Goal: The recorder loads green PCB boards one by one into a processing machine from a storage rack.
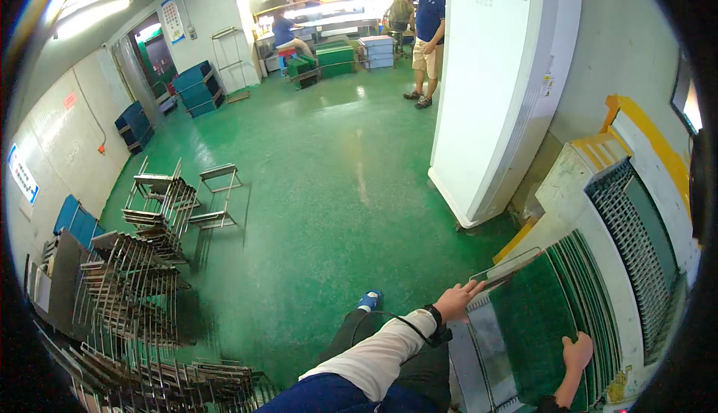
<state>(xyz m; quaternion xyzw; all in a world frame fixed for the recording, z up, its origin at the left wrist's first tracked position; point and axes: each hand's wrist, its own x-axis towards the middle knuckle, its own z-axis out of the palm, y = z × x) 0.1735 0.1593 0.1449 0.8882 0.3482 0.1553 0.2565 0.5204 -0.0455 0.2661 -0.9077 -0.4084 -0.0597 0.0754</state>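
Observation:
A row of thin green panels (531,316), like circuit boards, stands in a slotted rack (482,353) at my lower right. My left hand (458,302) reaches across to the far left corner of the front panel. Its fingers are stretched out along the rack's edge, by a thin wire bar (516,261). My right hand (577,352) is curled at the front panel's right side, close to the panels behind it. The fingertips are partly hidden, and the fingers look closed on the panel's edge. A dark band sits on my left wrist.
A pale machine (613,181) with a mesh opening stands right of the rack. Beyond it rises a tall white cabinet (501,91). Stacked metal frames (138,286) crowd the left side. A person (428,24) stands on the green floor (314,211); others work farther back.

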